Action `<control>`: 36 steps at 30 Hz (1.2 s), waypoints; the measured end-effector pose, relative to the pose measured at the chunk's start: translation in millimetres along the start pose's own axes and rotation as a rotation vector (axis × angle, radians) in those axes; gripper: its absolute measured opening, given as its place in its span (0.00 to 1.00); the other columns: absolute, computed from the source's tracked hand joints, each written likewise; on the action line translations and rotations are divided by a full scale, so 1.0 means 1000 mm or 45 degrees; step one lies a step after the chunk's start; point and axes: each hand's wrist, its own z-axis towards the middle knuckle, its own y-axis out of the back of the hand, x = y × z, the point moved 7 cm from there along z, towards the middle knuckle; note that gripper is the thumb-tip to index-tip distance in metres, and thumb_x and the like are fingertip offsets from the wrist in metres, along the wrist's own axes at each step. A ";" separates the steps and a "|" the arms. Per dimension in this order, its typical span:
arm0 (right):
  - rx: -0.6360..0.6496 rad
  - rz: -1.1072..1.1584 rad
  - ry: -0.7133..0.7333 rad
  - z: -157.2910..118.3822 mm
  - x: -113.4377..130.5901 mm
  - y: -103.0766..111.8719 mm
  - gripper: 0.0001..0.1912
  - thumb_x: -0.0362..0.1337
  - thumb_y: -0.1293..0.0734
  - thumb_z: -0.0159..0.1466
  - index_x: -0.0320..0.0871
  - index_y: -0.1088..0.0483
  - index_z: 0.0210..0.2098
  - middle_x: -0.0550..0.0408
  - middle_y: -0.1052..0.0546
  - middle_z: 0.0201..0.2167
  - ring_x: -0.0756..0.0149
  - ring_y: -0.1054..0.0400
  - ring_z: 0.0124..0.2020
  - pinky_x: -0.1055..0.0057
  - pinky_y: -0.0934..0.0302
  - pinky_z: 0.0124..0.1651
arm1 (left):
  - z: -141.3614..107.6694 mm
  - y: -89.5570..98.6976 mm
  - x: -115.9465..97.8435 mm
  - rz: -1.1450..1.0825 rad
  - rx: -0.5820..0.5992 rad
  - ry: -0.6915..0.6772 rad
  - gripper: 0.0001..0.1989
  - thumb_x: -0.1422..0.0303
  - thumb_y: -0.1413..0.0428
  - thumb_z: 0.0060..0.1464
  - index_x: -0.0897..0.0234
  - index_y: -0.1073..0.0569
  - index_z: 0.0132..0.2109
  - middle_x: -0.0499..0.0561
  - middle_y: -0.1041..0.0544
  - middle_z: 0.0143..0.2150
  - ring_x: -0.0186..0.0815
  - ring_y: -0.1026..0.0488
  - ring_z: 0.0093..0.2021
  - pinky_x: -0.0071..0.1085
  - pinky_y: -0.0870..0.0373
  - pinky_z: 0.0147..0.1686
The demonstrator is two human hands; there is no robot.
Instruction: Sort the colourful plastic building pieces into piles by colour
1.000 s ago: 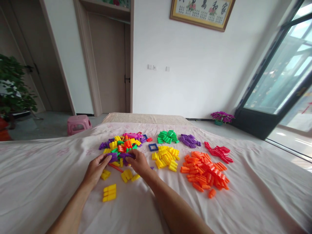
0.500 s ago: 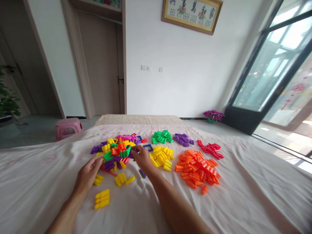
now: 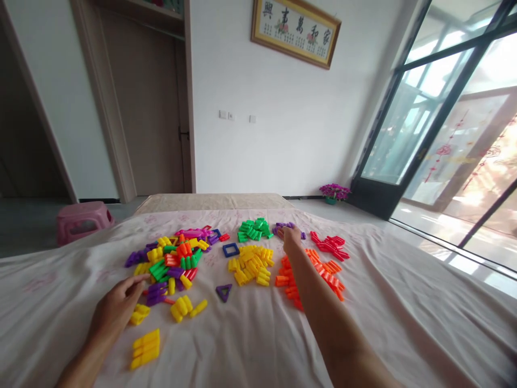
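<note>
My left hand (image 3: 117, 304) rests at the near left edge of a mixed heap of plastic building blocks (image 3: 183, 250), its fingers stretched loosely apart and nothing visible in them. Farther off, my right hand (image 3: 291, 236) reaches over a small pile of purple blocks (image 3: 302, 235). Its fingers are bent down among them, and what they grip is hidden. Beside that pile lie green blocks (image 3: 254, 230) on the left and red blocks (image 3: 330, 246) on the right. Yellow blocks (image 3: 251, 264) sit nearer, and my right forearm partly covers the orange blocks (image 3: 287, 277).
A blue square frame (image 3: 231, 249) and a purple triangle frame (image 3: 223, 292) lie on the pale cloth (image 3: 226, 350). Joined yellow blocks (image 3: 146, 348) are near the front left. A pink stool (image 3: 84, 222) stands left of the table.
My right hand has moved from the mixed heap, where it held a purple block, right and away to the purple pile. My left hand stays by the heap. The view has turned right.
</note>
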 end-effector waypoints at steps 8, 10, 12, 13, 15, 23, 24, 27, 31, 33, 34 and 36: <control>0.279 -0.038 0.155 -0.061 -0.010 -0.040 0.23 0.30 0.36 0.51 0.40 0.30 0.47 0.51 0.23 0.40 0.67 0.26 0.34 0.73 0.31 0.35 | -0.007 0.004 -0.012 -0.003 -0.010 -0.003 0.21 0.55 0.48 0.55 0.58 0.20 0.49 0.51 0.17 0.46 0.43 0.21 0.43 0.30 0.29 0.38; 0.650 -0.176 0.251 -0.110 -0.021 -0.077 0.19 0.30 0.37 0.53 0.40 0.27 0.44 0.51 0.22 0.39 0.66 0.26 0.33 0.70 0.31 0.36 | -0.007 0.004 -0.013 -0.018 -0.007 -0.013 0.21 0.55 0.48 0.55 0.58 0.20 0.49 0.51 0.17 0.45 0.42 0.21 0.43 0.29 0.29 0.37; 0.963 -0.378 0.439 -0.165 -0.029 -0.109 0.16 0.29 0.37 0.54 0.41 0.24 0.40 0.53 0.21 0.37 0.65 0.26 0.35 0.69 0.32 0.41 | -0.007 0.002 -0.011 -0.033 0.014 -0.026 0.21 0.54 0.49 0.55 0.58 0.20 0.49 0.50 0.17 0.44 0.42 0.21 0.43 0.28 0.29 0.35; 1.063 -0.491 0.560 -0.190 -0.031 -0.121 0.14 0.30 0.36 0.55 0.42 0.23 0.39 0.53 0.20 0.36 0.64 0.26 0.36 0.68 0.33 0.43 | -0.006 0.001 -0.011 -0.041 0.025 -0.036 0.21 0.54 0.49 0.55 0.58 0.20 0.49 0.50 0.17 0.45 0.41 0.21 0.43 0.28 0.29 0.35; 1.201 -0.688 0.798 -0.234 -0.032 -0.142 0.14 0.31 0.36 0.58 0.45 0.22 0.41 0.53 0.20 0.39 0.64 0.26 0.40 0.69 0.34 0.46 | -0.006 0.000 -0.010 -0.053 0.036 -0.060 0.21 0.55 0.49 0.56 0.57 0.21 0.50 0.49 0.17 0.46 0.41 0.21 0.44 0.28 0.29 0.36; 1.231 -1.416 1.059 -0.288 -0.040 -0.190 0.14 0.42 0.36 0.64 0.46 0.25 0.46 0.48 0.24 0.50 0.55 0.29 0.49 0.65 0.34 0.45 | -0.005 0.001 -0.012 -0.035 0.005 -0.087 0.21 0.55 0.49 0.56 0.57 0.20 0.49 0.48 0.17 0.47 0.42 0.21 0.48 0.27 0.29 0.39; 1.222 -1.456 1.079 -0.289 -0.041 -0.192 0.14 0.43 0.36 0.65 0.45 0.25 0.45 0.47 0.24 0.50 0.55 0.29 0.49 0.64 0.34 0.45 | -0.005 0.001 -0.012 -0.039 0.002 -0.082 0.20 0.56 0.49 0.56 0.57 0.20 0.49 0.48 0.17 0.47 0.42 0.21 0.47 0.27 0.29 0.38; 1.192 -1.459 1.054 -0.288 -0.040 -0.189 0.13 0.43 0.38 0.66 0.45 0.25 0.43 0.49 0.23 0.47 0.57 0.28 0.46 0.66 0.35 0.43 | -0.004 0.000 -0.010 -0.030 -0.001 -0.069 0.19 0.56 0.49 0.56 0.57 0.19 0.48 0.47 0.16 0.46 0.41 0.21 0.46 0.26 0.29 0.37; 1.112 -1.184 0.848 -0.261 -0.033 -0.167 0.12 0.45 0.36 0.66 0.46 0.24 0.41 0.52 0.20 0.40 0.62 0.27 0.41 0.71 0.38 0.39 | -0.003 -0.001 -0.007 0.009 0.013 -0.070 0.20 0.56 0.49 0.57 0.56 0.20 0.49 0.47 0.17 0.47 0.40 0.21 0.47 0.26 0.30 0.40; 1.076 -0.927 0.639 -0.235 -0.032 -0.151 0.13 0.45 0.36 0.66 0.43 0.24 0.38 0.53 0.20 0.35 0.65 0.27 0.35 0.74 0.40 0.35 | -0.002 -0.002 -0.006 0.023 0.025 -0.062 0.20 0.55 0.49 0.57 0.56 0.20 0.50 0.48 0.17 0.47 0.40 0.21 0.46 0.27 0.30 0.38; 1.044 -0.775 0.509 -0.220 -0.032 -0.141 0.14 0.45 0.36 0.66 0.41 0.24 0.36 0.54 0.21 0.32 0.67 0.28 0.32 0.75 0.41 0.33 | -0.002 -0.002 -0.005 0.030 0.027 -0.055 0.21 0.55 0.49 0.57 0.56 0.20 0.50 0.48 0.17 0.46 0.40 0.21 0.45 0.27 0.30 0.37; 0.932 -0.475 0.257 -0.188 -0.033 -0.118 0.17 0.48 0.35 0.65 0.39 0.25 0.35 0.54 0.21 0.30 0.70 0.29 0.28 0.76 0.42 0.28 | -0.002 -0.002 -0.005 0.046 0.025 -0.050 0.20 0.55 0.49 0.56 0.56 0.19 0.49 0.48 0.16 0.45 0.41 0.21 0.43 0.27 0.30 0.36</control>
